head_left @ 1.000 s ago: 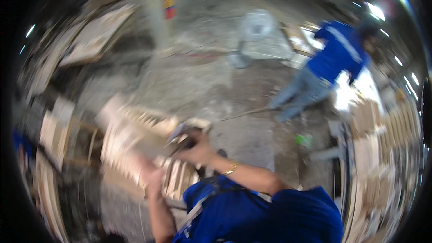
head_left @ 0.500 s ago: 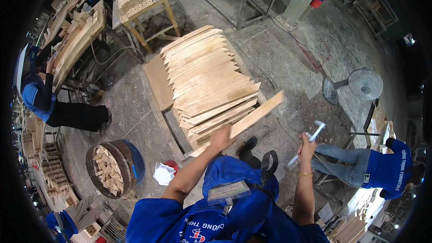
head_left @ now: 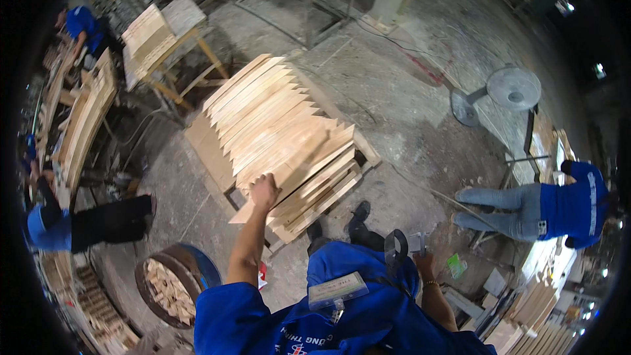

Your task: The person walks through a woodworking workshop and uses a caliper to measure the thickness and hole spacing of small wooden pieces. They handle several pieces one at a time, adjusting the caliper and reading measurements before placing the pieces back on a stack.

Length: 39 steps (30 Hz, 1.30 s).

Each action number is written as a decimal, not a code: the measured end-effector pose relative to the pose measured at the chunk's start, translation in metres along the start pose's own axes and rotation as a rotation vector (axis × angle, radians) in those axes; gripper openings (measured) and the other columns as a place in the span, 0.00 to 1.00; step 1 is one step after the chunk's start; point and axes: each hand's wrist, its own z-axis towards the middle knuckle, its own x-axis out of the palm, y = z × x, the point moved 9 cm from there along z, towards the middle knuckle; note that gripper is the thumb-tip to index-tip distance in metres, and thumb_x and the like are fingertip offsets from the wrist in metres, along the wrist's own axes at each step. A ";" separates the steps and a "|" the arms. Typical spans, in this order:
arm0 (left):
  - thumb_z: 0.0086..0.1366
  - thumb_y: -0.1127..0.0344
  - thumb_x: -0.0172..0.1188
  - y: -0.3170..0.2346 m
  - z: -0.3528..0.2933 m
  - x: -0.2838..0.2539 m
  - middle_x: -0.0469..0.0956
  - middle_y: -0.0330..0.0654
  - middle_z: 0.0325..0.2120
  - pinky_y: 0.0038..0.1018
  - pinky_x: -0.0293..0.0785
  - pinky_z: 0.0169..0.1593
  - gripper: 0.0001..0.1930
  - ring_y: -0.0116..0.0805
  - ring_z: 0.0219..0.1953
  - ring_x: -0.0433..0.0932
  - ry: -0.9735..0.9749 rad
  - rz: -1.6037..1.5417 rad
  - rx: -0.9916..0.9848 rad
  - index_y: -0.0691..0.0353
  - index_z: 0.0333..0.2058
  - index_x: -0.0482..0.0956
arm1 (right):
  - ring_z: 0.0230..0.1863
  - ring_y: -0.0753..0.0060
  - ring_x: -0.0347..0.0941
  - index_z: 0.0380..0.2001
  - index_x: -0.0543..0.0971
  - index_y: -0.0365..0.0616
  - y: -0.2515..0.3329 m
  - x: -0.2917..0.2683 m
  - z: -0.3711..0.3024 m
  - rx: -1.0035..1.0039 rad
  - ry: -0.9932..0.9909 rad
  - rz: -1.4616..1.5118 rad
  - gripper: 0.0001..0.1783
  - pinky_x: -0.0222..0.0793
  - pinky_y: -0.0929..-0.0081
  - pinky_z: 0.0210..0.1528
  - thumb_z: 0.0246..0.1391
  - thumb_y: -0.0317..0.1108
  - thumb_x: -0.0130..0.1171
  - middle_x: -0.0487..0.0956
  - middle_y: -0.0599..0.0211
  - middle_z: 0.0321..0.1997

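My left grip (head_left: 264, 192) is bent over a pale wooden board (head_left: 292, 169), pinching it close to its nearer end; my thumb is too hidden for me to tell how it sits. The board's short pointed end pokes out behind and to the left of that grip, while the longer part runs ahead and to the right of it, blurring toward the far tip. It lies over the near part of a wide stack of boards (head_left: 259, 108) with slanted, jagged ends, which spreads mostly ahead of my left grip; whether the board rests flat there, I cannot tell. Ahead and to the left of the same grip, a brown sheet (head_left: 209, 146) juts from under the stack. My right grip (head_left: 424, 263) is well apart from the board, low beside my blue apron (head_left: 358, 266), closed on a grey tool (head_left: 415, 242) whose end shows just past my fingers, the rest hidden. A green scrap (head_left: 455, 265) lies on the floor to the right of that grip, and a co-worker in blue (head_left: 570, 207) bends farther off on the same side. Behind and to the left of my left grip stands a barrel (head_left: 198, 264) filled with wood offcuts (head_left: 169, 292).
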 end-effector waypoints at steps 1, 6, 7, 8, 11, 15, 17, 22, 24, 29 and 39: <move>0.46 0.52 0.67 0.004 0.020 -0.009 0.74 0.44 0.34 0.46 0.64 0.45 0.21 0.43 0.40 0.74 -0.046 -0.003 0.015 0.55 0.35 0.71 | 0.34 0.47 0.77 0.27 0.79 0.37 0.011 -0.006 -0.006 -0.050 0.008 0.039 0.22 0.70 0.56 0.36 0.34 0.47 0.64 0.79 0.48 0.27; 0.43 0.51 0.69 0.021 0.082 -0.020 0.76 0.41 0.36 0.46 0.63 0.44 0.28 0.43 0.40 0.74 -0.125 0.019 0.079 0.52 0.43 0.72 | 0.35 0.48 0.77 0.28 0.78 0.36 0.042 -0.040 -0.024 -0.054 -0.034 0.018 0.23 0.69 0.57 0.35 0.37 0.47 0.63 0.78 0.46 0.27; 0.47 0.46 0.65 0.026 0.090 -0.008 0.75 0.43 0.40 0.48 0.62 0.47 0.30 0.45 0.44 0.72 -0.059 0.017 0.055 0.53 0.46 0.71 | 0.34 0.48 0.76 0.28 0.78 0.35 0.040 -0.042 -0.026 -0.016 -0.027 -0.002 0.23 0.69 0.57 0.34 0.38 0.46 0.63 0.78 0.46 0.28; 0.48 0.44 0.64 0.024 0.093 0.003 0.74 0.44 0.42 0.49 0.61 0.48 0.30 0.47 0.45 0.71 -0.045 -0.042 0.071 0.53 0.46 0.71 | 0.25 0.56 0.74 0.25 0.78 0.37 0.039 -0.041 -0.028 -0.027 -0.012 0.015 0.19 0.67 0.60 0.30 0.41 0.45 0.63 0.78 0.52 0.23; 0.53 0.39 0.56 0.027 0.099 0.075 0.70 0.46 0.47 0.57 0.59 0.49 0.29 0.51 0.52 0.65 0.354 -0.300 -0.076 0.55 0.45 0.71 | 0.27 0.56 0.75 0.26 0.78 0.38 0.036 -0.036 -0.031 -0.161 -0.014 -0.021 0.18 0.67 0.60 0.30 0.39 0.44 0.64 0.78 0.52 0.26; 0.54 0.44 0.56 0.022 0.103 0.089 0.70 0.44 0.46 0.59 0.59 0.48 0.23 0.49 0.55 0.62 0.041 -0.344 -0.281 0.57 0.40 0.72 | 0.32 0.51 0.76 0.27 0.80 0.42 -0.004 -0.024 -0.023 0.008 0.138 -0.165 0.20 0.69 0.59 0.34 0.38 0.48 0.64 0.79 0.52 0.28; 0.55 0.49 0.57 -0.019 0.095 0.064 0.71 0.44 0.45 0.55 0.61 0.48 0.20 0.46 0.54 0.63 -0.301 -0.176 -0.108 0.57 0.39 0.72 | 0.31 0.52 0.77 0.26 0.80 0.42 -0.020 -0.023 -0.020 0.106 0.198 -0.167 0.21 0.70 0.58 0.34 0.37 0.51 0.64 0.79 0.52 0.26; 0.50 0.66 0.60 -0.170 0.055 0.104 0.69 0.50 0.46 0.37 0.65 0.52 0.26 0.48 0.50 0.66 0.043 -0.463 0.544 0.59 0.50 0.68 | 0.30 0.52 0.77 0.26 0.80 0.40 -0.025 -0.030 0.003 0.059 0.198 -0.069 0.22 0.69 0.59 0.32 0.39 0.50 0.63 0.79 0.51 0.25; 0.50 0.66 0.60 -0.199 0.051 0.127 0.69 0.50 0.46 0.39 0.64 0.52 0.26 0.48 0.50 0.65 0.048 -0.436 0.494 0.59 0.50 0.67 | 0.30 0.52 0.77 0.27 0.80 0.39 -0.034 -0.027 0.016 0.072 0.209 -0.117 0.21 0.69 0.59 0.33 0.39 0.49 0.63 0.79 0.50 0.25; 0.52 0.55 0.59 -0.208 0.077 0.195 0.67 0.59 0.50 0.49 0.64 0.49 0.33 0.57 0.48 0.69 0.229 -0.074 0.221 0.68 0.53 0.65 | 0.38 0.47 0.74 0.35 0.78 0.36 -0.037 -0.013 0.035 -0.104 0.199 0.008 0.25 0.67 0.55 0.41 0.40 0.48 0.63 0.77 0.42 0.33; 0.62 0.53 0.46 -0.274 0.063 0.141 0.75 0.49 0.37 0.34 0.73 0.38 0.20 0.42 0.38 0.75 -0.274 0.285 0.491 0.65 0.42 0.72 | 0.32 0.57 0.75 0.33 0.78 0.44 -0.098 -0.015 -0.020 0.244 0.205 0.329 0.23 0.69 0.61 0.36 0.47 0.55 0.59 0.78 0.55 0.27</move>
